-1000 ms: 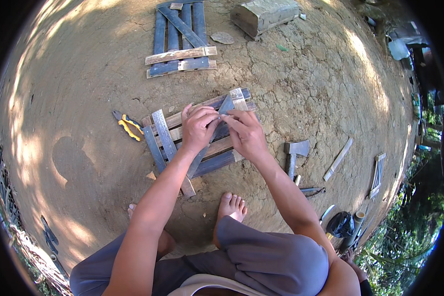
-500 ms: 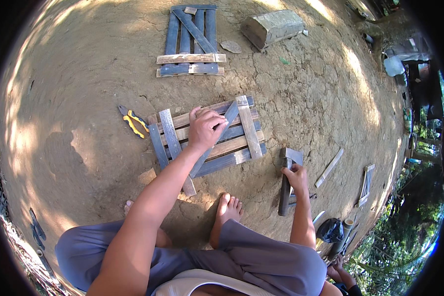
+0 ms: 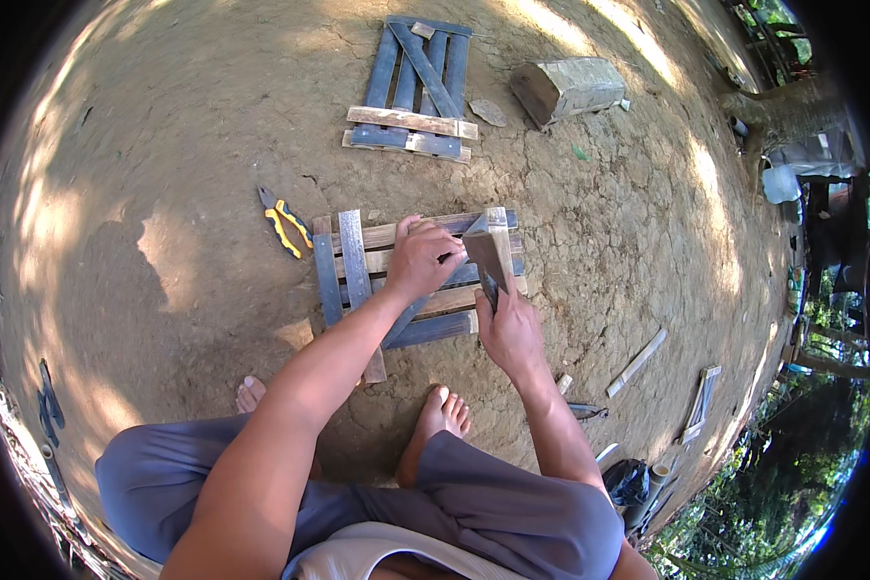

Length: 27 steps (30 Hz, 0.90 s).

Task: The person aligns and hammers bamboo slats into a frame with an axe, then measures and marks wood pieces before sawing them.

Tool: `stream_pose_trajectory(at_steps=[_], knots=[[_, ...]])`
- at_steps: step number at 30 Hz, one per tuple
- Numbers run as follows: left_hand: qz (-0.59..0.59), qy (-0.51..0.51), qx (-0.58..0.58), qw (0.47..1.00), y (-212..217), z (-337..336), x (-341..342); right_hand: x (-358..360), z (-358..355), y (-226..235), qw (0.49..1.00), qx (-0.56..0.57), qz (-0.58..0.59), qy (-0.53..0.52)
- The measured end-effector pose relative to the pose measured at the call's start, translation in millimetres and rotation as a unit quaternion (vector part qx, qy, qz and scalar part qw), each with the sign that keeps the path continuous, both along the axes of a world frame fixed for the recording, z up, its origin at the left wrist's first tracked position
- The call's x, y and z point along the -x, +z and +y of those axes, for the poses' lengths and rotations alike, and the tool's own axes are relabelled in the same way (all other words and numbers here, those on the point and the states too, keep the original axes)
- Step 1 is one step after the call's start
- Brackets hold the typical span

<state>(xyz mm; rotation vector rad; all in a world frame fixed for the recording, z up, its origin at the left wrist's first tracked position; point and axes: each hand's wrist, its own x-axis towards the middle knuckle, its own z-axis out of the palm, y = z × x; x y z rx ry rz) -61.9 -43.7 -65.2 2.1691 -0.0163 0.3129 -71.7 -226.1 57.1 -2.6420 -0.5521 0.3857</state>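
On the ground before me lies a slatted wooden panel (image 3: 445, 302), its boards part blue-grey and part bare wood, with crosspieces near both ends. My left hand (image 3: 423, 261) rests over its diagonal slat, thumb and fingers pinched together; whatever is between them is too small to make out. My right hand (image 3: 512, 333) grips a hatchet (image 3: 488, 256) with a broad metal head and dark handle. The hatchet head is right beside my left fingertips, over the panel's right part, and hides some of the diagonal slat. Left of the panel lie yellow-and-black pliers (image 3: 285, 222).
Farther off is a second slatted panel (image 3: 411, 92), with a cut log block (image 3: 570, 89) to its right. A loose wooden strip (image 3: 637, 362), a small wooden frame (image 3: 701, 404) and a black plastic bag (image 3: 626, 481) lie to my right. My bare feet (image 3: 442, 416) are close to the panel's near edge.
My right hand has brought the hatchet up and left from the ground at the right to the panel. My left hand stays pinched over the diagonal slat. The view has shifted slightly.
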Motion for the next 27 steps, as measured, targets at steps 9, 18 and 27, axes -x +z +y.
stream_pose_trajectory(at_steps=[9,18,27], knots=[[-0.008,0.004,0.021,1.0,1.2,0.6,1.2,3.7,3.9,-20.3,0.999,-0.006,-0.045,-0.022],[0.023,-0.005,0.001,1.0,0.8,3.4,1.6,3.1,4.1,-24.4,0.998,0.068,-0.005,-0.02],[0.017,-0.011,-0.008,1.0,0.1,1.0,4.4,0.1,-4.9,-32.2,0.999,-0.019,-0.044,-0.008]])
